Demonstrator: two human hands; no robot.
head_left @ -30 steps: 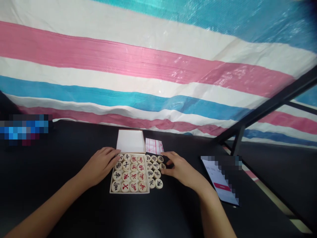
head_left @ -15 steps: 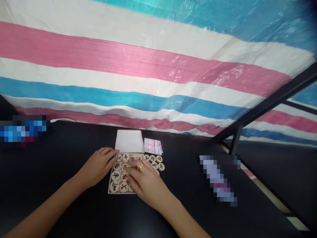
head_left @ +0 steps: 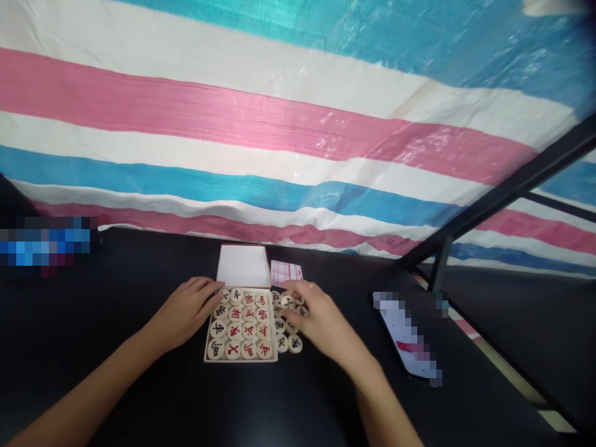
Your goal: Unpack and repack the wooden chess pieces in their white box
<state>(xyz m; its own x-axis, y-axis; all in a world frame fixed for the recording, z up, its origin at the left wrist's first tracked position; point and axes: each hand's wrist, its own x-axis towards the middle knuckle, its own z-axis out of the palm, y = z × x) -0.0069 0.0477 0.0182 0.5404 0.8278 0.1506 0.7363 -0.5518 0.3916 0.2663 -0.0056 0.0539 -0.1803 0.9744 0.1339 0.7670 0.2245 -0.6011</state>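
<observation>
A shallow white box (head_left: 274, 358) holds rows of round xiangqi pieces with red and black characters, among them a red-marked piece (head_left: 264, 349) in the near right corner. My left hand (head_left: 190, 313) rests at the box's left side, fingers stretched out and fingertips at the upper left corner. To the right of the box, my right hand (head_left: 314, 320) pinches a black-marked xiangqi piece (head_left: 287, 302) between thumb and fingers. Several more black-marked pieces, such as one nearby piece (head_left: 295, 343), lie on the table beside the box, some partly covered by this hand.
The white box lid (head_left: 243, 266) stands behind the box. A folded paper board (head_left: 285, 271) with red lines lies beside it. A phone (head_left: 407, 344), partly blurred out, lies to the right on the black table (head_left: 153, 397). Striped sheeting (head_left: 279, 112) hangs behind; a black metal frame (head_left: 503, 186) slants at right.
My right hand has moved right, from over the box to the loose pieces, and now pinches one. The box's right rows have come into view. My left hand has stayed put.
</observation>
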